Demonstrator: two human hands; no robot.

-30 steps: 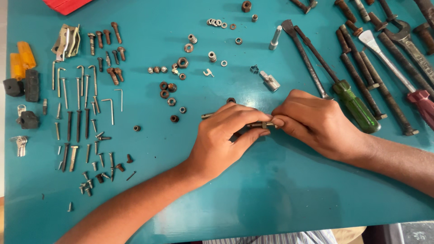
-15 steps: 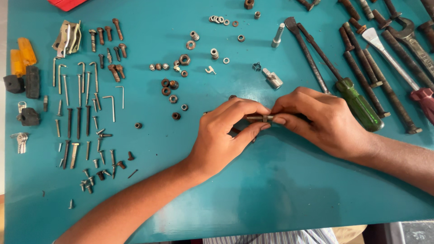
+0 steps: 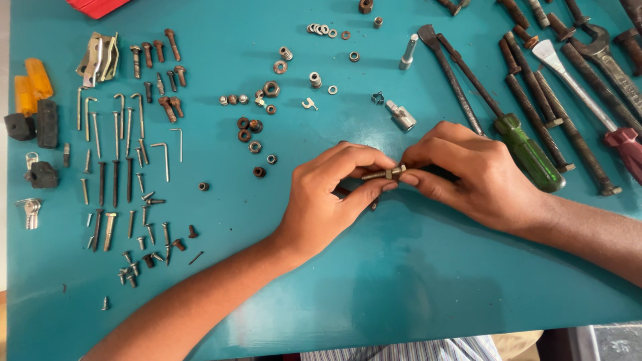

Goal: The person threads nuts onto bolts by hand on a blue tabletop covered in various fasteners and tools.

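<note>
I have both hands meeting over the middle of the teal table [image 3: 414, 294]. My left hand [image 3: 334, 197] pinches one end of a small bolt [image 3: 382, 174] between thumb and fingers, and my right hand [image 3: 468, 174] pinches the other end, where a nut sits, so the bolt lies level between them just above the table. I judge that this two-ended grip lets one hand steady the shank while the other works the nut.

The hardware lies sorted by kind, I judge for easy picking: nails and screws [image 3: 127, 167] in rows to the left, loose nuts [image 3: 251, 127] and washers [image 3: 322, 29] just far of my hands, a green-handled screwdriver [image 3: 528, 150] and long rusty bolts [image 3: 542, 100] at the right. Two yellow pieces [image 3: 30, 90] sit at the far left. I see no container; everything lies bare on the table.
</note>
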